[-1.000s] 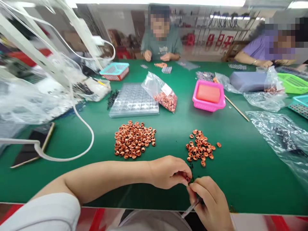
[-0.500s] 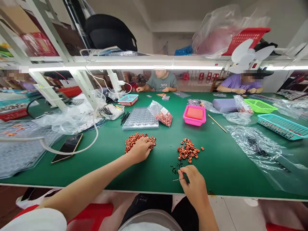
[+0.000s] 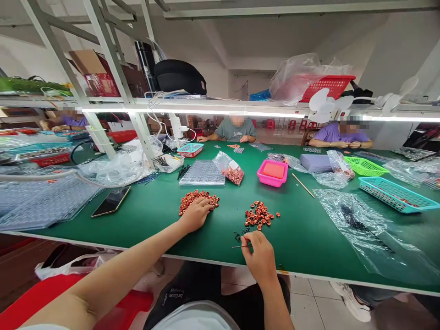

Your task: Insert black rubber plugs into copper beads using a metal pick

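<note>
While low at the copper-coloured pieces [image 3: 191, 197], left hand [image 3: 195, 215] palm-down.

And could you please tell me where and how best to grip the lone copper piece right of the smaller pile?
I'd pinch the piece by opposite sides of its rim, probably coming from the right: it looks small and roundish, and the pile lies on its left.

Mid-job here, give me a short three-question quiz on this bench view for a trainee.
1. Which hand is at the larger pile of copper-coloured pieces?
2. What sits inside the pink basket? A) a phone B) an orange block C) a wooden stick
3. Fill in: small ____ bits lie beside the right hand.

Key: 1: the left hand; 2: B; 3: black.
</note>
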Demonstrator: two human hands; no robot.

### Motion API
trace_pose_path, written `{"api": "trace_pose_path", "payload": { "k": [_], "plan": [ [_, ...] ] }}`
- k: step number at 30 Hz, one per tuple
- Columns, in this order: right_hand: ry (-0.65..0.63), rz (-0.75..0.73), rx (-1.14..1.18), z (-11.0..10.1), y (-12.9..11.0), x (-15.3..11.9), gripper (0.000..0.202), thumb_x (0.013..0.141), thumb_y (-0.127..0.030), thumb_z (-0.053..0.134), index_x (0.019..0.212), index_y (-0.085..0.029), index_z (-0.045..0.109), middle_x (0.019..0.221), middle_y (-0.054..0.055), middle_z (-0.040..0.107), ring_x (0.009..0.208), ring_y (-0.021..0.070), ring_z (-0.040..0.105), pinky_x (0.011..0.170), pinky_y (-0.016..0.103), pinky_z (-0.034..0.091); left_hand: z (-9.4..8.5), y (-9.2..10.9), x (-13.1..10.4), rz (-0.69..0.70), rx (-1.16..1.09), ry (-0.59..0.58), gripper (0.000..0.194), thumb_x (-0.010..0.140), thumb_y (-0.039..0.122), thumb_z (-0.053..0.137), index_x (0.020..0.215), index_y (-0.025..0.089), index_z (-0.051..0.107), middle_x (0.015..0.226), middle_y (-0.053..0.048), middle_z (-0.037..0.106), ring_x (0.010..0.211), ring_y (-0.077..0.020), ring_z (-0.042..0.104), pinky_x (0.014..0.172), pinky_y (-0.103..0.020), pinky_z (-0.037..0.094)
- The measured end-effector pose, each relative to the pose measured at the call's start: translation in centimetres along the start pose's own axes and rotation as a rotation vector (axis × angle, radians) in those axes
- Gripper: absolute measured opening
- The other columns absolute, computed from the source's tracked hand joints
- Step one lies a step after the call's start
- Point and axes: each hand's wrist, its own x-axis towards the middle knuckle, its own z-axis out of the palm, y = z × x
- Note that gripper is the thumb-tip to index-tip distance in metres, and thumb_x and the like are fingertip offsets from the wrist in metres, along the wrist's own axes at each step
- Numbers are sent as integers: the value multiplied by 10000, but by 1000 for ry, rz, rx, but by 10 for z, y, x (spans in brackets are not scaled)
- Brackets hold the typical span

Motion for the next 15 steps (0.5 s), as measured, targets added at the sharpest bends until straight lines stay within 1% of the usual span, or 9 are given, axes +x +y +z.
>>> {"api": "trace_pose_path", "payload": {
  "k": [3, 6, 9, 11, 15],
  "plan": [
    [5, 2, 37, -1, 0, 0, 93, 953, -225, 538, 887, -226, 602, 799, 14, 650, 740, 160, 608, 669, 273, 458, -4, -8, -10, -78, 5, 52, 305, 990, 335, 594, 1245, 168, 597, 1276, -109, 599, 1094, -238, 622, 933, -449, 554],
    [16, 19, 77, -2, 2, 0, 88, 948, -238, 555, 885, -229, 615, 789, 11, 655, 731, 156, 612, 668, 269, 468, -10, -4, -18, -151, -27, 97, 306, 986, 324, 602, 1248, 166, 598, 1305, -111, 588, 1151, -257, 601, 980, -484, 527],
    [34, 76, 106, -5, 4, 0, 82, 944, -263, 571, 898, -226, 627, 800, 11, 663, 731, 147, 620, 685, 262, 491, -14, 10, -23, -195, -111, 109, 255, 1006, 253, 530, 1231, 171, 619, 1313, -117, 603, 1241, -277, 558, 1079, -527, 458],
    [47, 139, 109, -8, 5, 0, 95, 945, -283, 575, 900, -221, 632, 811, 14, 667, 720, 138, 621, 683, 255, 501, -16, 22, -23, -207, -187, 100, 268, 1010, 231, 478, 1220, 180, 635, 1324, -121, 610, 1264, -274, 547, 1116, -508, 437],
    [72, 276, 79, -13, 2, 2, 146, 944, -327, 575, 885, -212, 641, 813, 19, 670, 693, 132, 621, 663, 247, 511, -15, 47, -20, -179, -342, 51, 299, 1000, 222, 463, 1244, 164, 625, 1345, -126, 606, 1268, -259, 550, 1106, -460, 466]
  ]
}}
